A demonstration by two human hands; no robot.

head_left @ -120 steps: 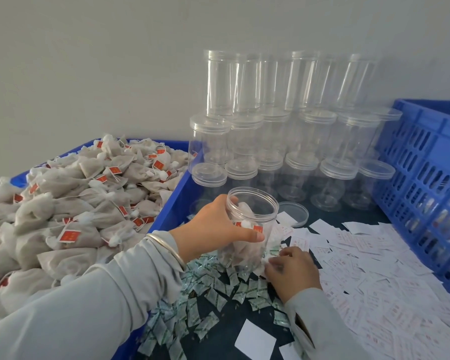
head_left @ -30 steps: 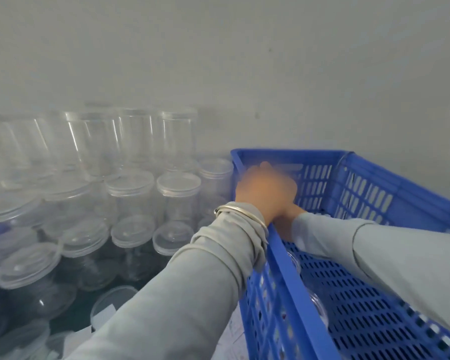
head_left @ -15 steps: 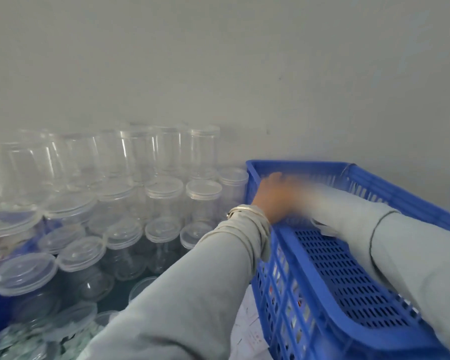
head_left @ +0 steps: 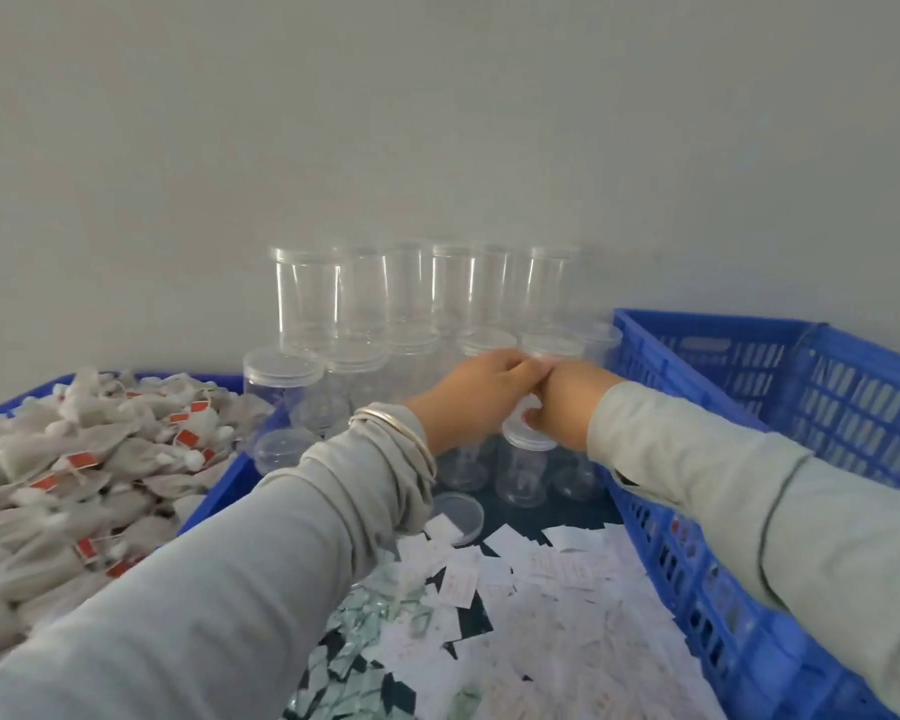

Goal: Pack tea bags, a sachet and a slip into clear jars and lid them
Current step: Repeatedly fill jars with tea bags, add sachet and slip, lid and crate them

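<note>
- Both hands reach out over the counter (head_left: 536,511) to the stack of clear jars (head_left: 422,298) by the wall.
- Left hand (head_left: 476,394) curls its grip around a clear jar in the middle row, but the jar is mostly hidden behind the hand.
- Right hand (head_left: 567,402) has its grip curled too, and its thumb sits just above the lid of a front jar (head_left: 523,467). I cannot tell if it is really pinching something.
- Fingertips of the two hands touch each other.
- A silver bangle (head_left: 401,426) sits on the left wrist, at the end of a grey sleeve (head_left: 219,589).
- The jars stand in rows, with taller ones stacked at the back, and most have lids on.
- One loose lid (head_left: 458,511) lies flat on the counter, just in front of the jars.
- White paper slips (head_left: 557,589) are spread all over the counter, near the person.
- Small green sachets (head_left: 380,646) lie in a heap beside the slips, close to the left sleeve.
- A blue tray (head_left: 214,491) on the left is piled high with tea bags (head_left: 74,459) that have red tags.
- A blue crate (head_left: 780,397) with holes in its walls stands on the right, under the right arm.
</note>
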